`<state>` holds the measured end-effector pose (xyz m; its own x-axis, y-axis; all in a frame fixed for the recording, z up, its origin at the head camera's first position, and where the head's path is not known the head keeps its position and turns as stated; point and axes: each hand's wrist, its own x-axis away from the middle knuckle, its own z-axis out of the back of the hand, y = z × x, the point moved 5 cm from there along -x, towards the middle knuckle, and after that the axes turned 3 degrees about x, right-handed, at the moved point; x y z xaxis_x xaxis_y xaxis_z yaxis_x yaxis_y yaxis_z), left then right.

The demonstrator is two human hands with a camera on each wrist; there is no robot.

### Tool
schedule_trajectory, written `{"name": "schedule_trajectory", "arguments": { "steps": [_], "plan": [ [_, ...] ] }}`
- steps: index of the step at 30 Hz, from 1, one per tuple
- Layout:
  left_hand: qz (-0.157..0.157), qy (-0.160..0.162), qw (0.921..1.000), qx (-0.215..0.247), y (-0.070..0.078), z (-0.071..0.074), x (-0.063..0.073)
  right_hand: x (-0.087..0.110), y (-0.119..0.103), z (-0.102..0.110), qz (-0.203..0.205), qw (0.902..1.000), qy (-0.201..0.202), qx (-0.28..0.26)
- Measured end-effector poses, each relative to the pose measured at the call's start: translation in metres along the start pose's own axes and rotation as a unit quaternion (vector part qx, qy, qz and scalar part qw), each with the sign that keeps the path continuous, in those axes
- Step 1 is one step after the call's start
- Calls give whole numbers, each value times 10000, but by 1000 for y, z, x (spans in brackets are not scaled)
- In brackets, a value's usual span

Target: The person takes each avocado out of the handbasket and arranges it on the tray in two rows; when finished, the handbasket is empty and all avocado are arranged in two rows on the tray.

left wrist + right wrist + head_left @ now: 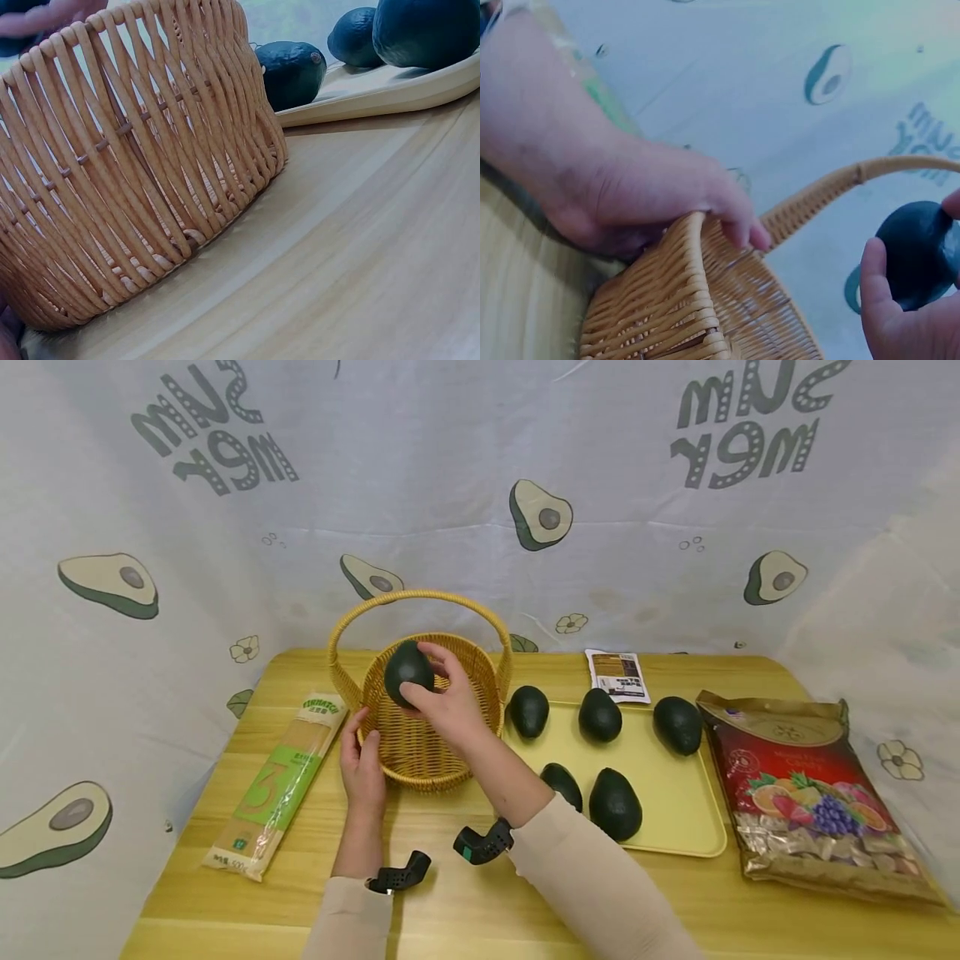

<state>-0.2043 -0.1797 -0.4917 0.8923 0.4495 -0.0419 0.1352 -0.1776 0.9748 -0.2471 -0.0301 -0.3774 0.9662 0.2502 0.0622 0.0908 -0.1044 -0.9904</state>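
Note:
A dark green avocado (409, 672) is pinched between the thumb and fingers of my right hand (456, 708), held over the opening of a yellow wicker basket (423, 750) with a tall hoop handle. At the basket's left side, my left hand (364, 770) grips the rim; the right wrist view shows its thumb (739, 221) hooked over the edge, the other fingers mostly hidden outside the wall. The woven bottom of the basket shows under the held avocado. Several more avocados (615, 804) lie on a pale yellow tray (675, 814) right of the basket.
Left of the basket lies a pack of noodles (279, 781) with a green label. A red and gold candy bag (813, 789) is at the tray's right. Behind the tray sits a small white and brown packet (617, 675). A printed curtain (465, 510) hangs behind the wooden table (450, 893).

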Motion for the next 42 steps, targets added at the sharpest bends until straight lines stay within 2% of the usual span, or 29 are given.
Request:
{"name": "schedule_trajectory", "arguments": {
  "steps": [10,14,21,26,32,42],
  "plan": [
    [-8,14,10000,-24,0,2,1,38,-2,23,224,9925,-472,-1109],
    [-1,-6,10000,38,0,2,1,51,-5,35,342,9916,-617,-1085],
    [76,-122,9999,95,-1,1,3,74,-10,68,556,9981,-266,40],
    [63,-141,9998,136,0,0,3,93,-14,100,464,9926,83,1121],
    [41,-128,9999,55,1,0,1,112,-20,135,301,9722,360,2292],
    [5,-128,9999,13,0,1,0,138,-26,196,303,9221,864,3760]
  ]
}}
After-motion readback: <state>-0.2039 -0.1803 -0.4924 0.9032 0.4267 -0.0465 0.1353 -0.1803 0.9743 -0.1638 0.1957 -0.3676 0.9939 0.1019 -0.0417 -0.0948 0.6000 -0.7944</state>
